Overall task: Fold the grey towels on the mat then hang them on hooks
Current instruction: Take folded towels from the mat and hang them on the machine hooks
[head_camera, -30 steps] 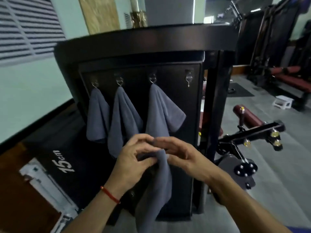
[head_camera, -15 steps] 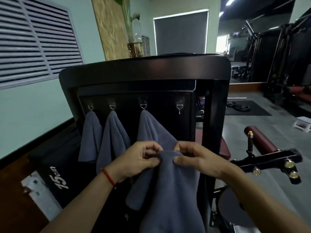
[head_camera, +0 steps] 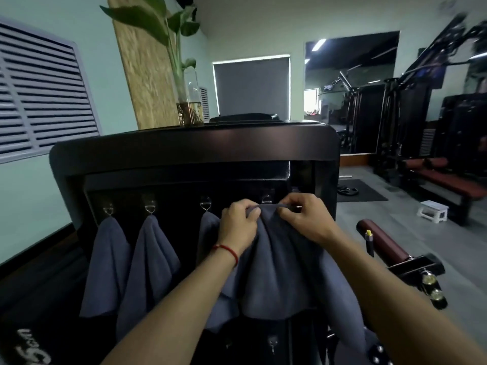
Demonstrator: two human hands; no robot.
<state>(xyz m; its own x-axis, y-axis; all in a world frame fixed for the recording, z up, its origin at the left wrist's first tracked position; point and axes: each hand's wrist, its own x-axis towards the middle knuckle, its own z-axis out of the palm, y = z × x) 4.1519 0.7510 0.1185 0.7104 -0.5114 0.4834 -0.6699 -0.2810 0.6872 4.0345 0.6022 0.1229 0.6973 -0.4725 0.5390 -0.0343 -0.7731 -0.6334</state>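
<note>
Both hands hold one grey towel [head_camera: 279, 262] by its top edge, just below the rightmost hook [head_camera: 266, 199] on the black cabinet [head_camera: 195, 148]. My left hand [head_camera: 238, 222] pinches the edge on the left, my right hand [head_camera: 303, 217] pinches it on the right. The towel hangs down in folds between my forearms. Three more grey towels hang from hooks to the left: one far left [head_camera: 106, 264], one beside it [head_camera: 150, 270], and one [head_camera: 208, 230] partly hidden behind my left hand.
A glass vase with a green plant [head_camera: 189, 106] stands on top of the cabinet. To the right stand a padded machine arm [head_camera: 382, 243], a white step stool [head_camera: 432, 211] and gym benches [head_camera: 448, 177]. Another hook [head_camera: 272, 343] sits low on the cabinet.
Both hands have raised the towel from waist height up to the rightmost hook. The camera has tilted upward, so the cabinet top and plant now show.
</note>
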